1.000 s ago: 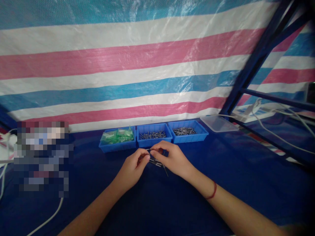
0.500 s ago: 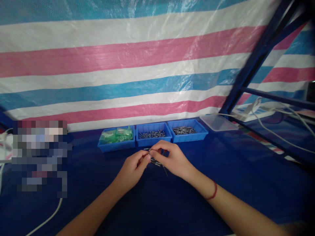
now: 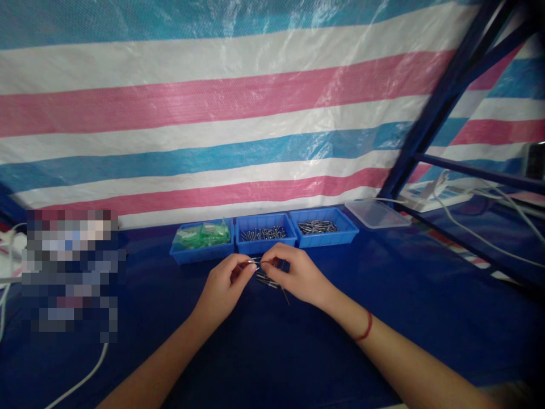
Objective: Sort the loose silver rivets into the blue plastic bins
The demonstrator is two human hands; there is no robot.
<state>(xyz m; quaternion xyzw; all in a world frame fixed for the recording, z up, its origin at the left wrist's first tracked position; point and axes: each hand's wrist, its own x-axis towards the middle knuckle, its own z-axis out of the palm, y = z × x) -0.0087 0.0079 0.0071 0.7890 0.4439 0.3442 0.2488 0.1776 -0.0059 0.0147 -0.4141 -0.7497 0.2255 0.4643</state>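
My left hand [image 3: 227, 281] is closed in a pinch on a thin metal pin [image 3: 254, 262], which looks like a rivet or small nail. Facing it, my right hand [image 3: 296, 275] has thumb and forefinger pressed together at the pin's other end. A small pile of similar metal pins [image 3: 267, 280] lies on the blue tabletop [image 3: 272, 352] beneath my fingers, partly hidden by my right hand. Just beyond the hands, the middle blue bin [image 3: 266, 247] and the right blue bin [image 3: 326, 241] hold many thin metal pieces.
The left blue bin [image 3: 202, 255] contains green plastic packets [image 3: 208, 234]. A clear plastic lid [image 3: 377, 214] lies right of the bins. Striped sheeting [image 3: 213, 102] hangs behind, beside a dark blue metal frame [image 3: 419, 142]. A white cable [image 3: 85, 378] runs at left, near a blurred-out area.
My left fingertips have drawn slightly apart from the right ones, and the pin between them shows more plainly. The right hand has barely moved.
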